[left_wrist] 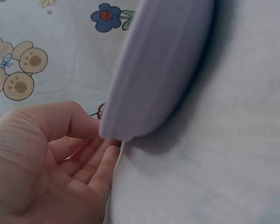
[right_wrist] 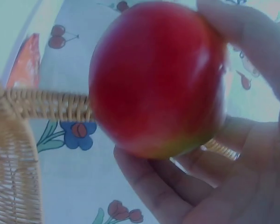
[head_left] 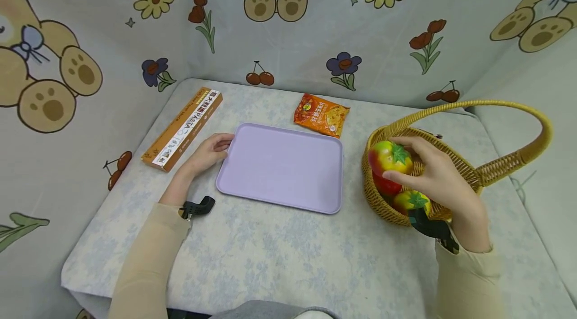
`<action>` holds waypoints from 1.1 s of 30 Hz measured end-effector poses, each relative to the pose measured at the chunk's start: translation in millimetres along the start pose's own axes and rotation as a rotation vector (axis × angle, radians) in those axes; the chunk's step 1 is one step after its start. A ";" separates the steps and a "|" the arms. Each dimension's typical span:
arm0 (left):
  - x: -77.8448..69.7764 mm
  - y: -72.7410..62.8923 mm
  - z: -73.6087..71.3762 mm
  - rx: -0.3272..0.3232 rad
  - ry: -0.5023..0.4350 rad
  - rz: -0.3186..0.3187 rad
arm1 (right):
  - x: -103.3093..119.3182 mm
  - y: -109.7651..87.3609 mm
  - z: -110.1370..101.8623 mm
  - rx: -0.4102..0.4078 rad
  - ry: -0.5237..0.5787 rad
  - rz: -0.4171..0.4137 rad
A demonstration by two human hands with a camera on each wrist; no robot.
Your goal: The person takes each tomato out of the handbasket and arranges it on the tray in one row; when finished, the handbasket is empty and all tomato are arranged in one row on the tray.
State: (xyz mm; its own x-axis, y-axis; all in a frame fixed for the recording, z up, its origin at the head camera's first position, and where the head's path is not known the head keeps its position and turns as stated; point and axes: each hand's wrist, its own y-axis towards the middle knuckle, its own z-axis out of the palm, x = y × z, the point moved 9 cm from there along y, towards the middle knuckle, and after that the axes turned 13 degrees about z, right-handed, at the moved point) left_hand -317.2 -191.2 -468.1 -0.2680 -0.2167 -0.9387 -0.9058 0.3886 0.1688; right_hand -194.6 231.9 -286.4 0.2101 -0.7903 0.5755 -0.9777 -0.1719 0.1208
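My right hand [head_left: 435, 171] grips a red and yellow toy tomato [head_left: 388, 157] with a green leafy top, thumb on one side and fingers on the other. It is over the wicker basket [head_left: 371, 199]. In the right wrist view, the tomato's glossy red underside [right_wrist: 154, 79] faces the camera. Below it in the basket are a red fruit [head_left: 385, 186] and another yellow toy tomato [head_left: 411, 201], partly covered by the wrist strap. At the left rim of a lilac tray [head_left: 281, 169], my left hand [head_left: 209, 153] touches the edge with loosely bent fingers.
Left of the tray lies a long orange and white pasta box [head_left: 185, 128]. An orange snack packet [head_left: 321, 114] lies behind the tray. The basket's tall handle [head_left: 538, 128] arches out to the right. Printed cloth [head_left: 288, 38] hangs behind the table.
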 end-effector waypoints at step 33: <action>-26.9 -3.6 4.9 0.015 -0.054 0.013 | 104.7 112.7 157.3 0.198 0.228 -0.076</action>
State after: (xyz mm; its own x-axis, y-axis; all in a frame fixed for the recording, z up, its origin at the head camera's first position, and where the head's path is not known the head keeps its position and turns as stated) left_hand -305.1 -182.3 -445.0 -0.2608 -0.1632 -0.9515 -0.8972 0.4047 0.1765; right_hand -282.3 37.3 -339.7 0.2549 -0.6225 0.7399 -0.9346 -0.3549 0.0234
